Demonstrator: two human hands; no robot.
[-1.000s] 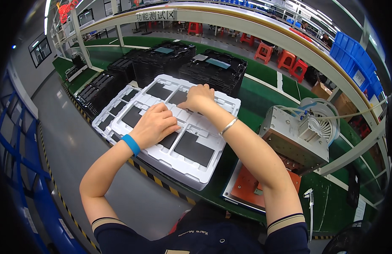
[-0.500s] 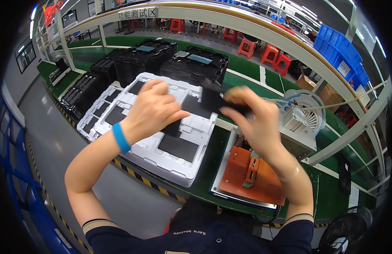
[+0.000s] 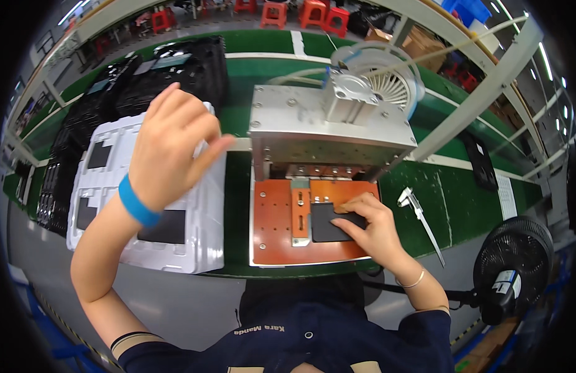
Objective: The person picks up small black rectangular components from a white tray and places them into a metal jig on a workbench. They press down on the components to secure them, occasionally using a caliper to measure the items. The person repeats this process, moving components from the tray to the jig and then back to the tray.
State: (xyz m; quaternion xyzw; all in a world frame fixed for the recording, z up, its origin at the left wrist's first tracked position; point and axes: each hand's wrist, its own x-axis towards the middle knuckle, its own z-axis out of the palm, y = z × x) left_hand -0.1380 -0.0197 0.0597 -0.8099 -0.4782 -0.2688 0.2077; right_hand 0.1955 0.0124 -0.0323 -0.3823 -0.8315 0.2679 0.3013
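Observation:
A flat dark rectangular plate (image 3: 325, 229) lies on the orange bed (image 3: 272, 239) of a metal press, against the right side of its raised orange guide strip (image 3: 300, 214). My right hand (image 3: 375, 229) pinches the plate at its right part, thumb on top; the fingers hide its right end. The fingertips look covered in a tan material. My left hand (image 3: 176, 146) is raised over the white moulded tray (image 3: 204, 242), thumb apart from the loosely bent fingers, with nothing visible in it. Similar dark plates (image 3: 166, 227) lie in the tray's pockets.
The press's metal head (image 3: 331, 133) stands behind the bed. On the green bench to its right lies a caliper (image 3: 421, 224). A black fan (image 3: 515, 261) stands at the near right. Stacked black trays (image 3: 182, 78) fill the far left; a slanted white post (image 3: 474, 93) rises at right.
My right hand has carried a dark plate from above the white tray to the orange bed. The left hand has lifted away from the tray's plates. The view has swung right.

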